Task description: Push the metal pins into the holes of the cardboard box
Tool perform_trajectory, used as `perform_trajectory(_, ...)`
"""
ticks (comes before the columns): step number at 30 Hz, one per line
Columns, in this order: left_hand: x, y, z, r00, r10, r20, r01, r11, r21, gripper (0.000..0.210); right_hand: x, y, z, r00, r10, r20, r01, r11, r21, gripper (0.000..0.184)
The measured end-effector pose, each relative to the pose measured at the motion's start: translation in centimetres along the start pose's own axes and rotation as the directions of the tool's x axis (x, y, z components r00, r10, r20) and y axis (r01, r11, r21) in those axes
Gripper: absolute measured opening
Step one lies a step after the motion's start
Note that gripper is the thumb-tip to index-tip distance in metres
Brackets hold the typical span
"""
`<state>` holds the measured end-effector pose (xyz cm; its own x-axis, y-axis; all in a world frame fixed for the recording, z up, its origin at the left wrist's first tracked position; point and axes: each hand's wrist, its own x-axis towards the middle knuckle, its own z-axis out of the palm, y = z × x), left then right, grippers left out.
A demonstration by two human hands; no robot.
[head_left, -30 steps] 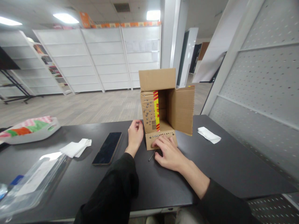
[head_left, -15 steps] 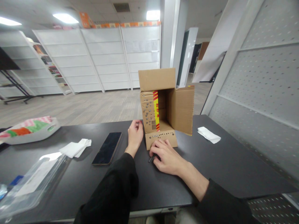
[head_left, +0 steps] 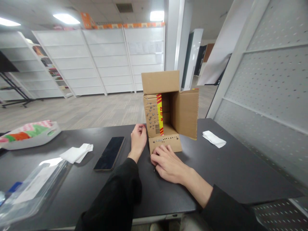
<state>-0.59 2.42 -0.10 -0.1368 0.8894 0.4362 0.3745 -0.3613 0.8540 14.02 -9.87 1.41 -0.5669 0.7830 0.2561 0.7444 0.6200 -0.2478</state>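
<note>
A cardboard box (head_left: 188, 115) stands on the dark table, its opening towards me and its flaps spread. Round grey metal heads dot the left flap, and a row of small holes and more heads runs along the lower flap (head_left: 154, 147). My left hand (head_left: 139, 138) is closed beside the box's left edge, fingers curled; whatever is in them is too small to make out. In front of the lower flap, my right hand (head_left: 168, 163) rests low with bent fingers. A thin dark metal pin (head_left: 154, 170) sticks out from under them; its other end is hidden.
A phone (head_left: 109, 153) lies left of my left arm. Further left are folded white tissues (head_left: 77, 153), a clear plastic case (head_left: 36, 189) and a white basket (head_left: 54, 131) with colourful cloth. Another tissue (head_left: 214, 138) lies to the right, near a perforated panel (head_left: 267, 77).
My right hand has shifted slightly left and towards me, and less of the metal pin shows beneath it. The left hand stays beside the box. The whole view has moved a little.
</note>
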Motion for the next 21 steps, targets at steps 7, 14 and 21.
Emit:
perform_trajectory(7, 0.0, -0.1, 0.0, 1.000, 0.001, 0.009, -0.001, 1.000, -0.012, 0.021, 0.1, 0.0, -0.2, 0.991, 0.031, -0.131, -0.027, 0.999, 0.035, 0.012)
perform_trajectory(14, 0.0, 0.0, 0.0, 1.000, -0.001, 0.015, 0.001, 1.000, -0.018, 0.020, 0.4, 1.4, 0.3, 0.921, 0.148, -0.361, -0.091, 0.981, 0.171, 0.007)
perform_trajectory(21, 0.0, -0.1, -0.2, 1.000, 0.007, 0.021, -0.007, 1.000, 0.000, 0.021, 0.7, 2.8, 0.9, 0.804, 0.247, -0.540, -0.058, 0.938, 0.343, 0.005)
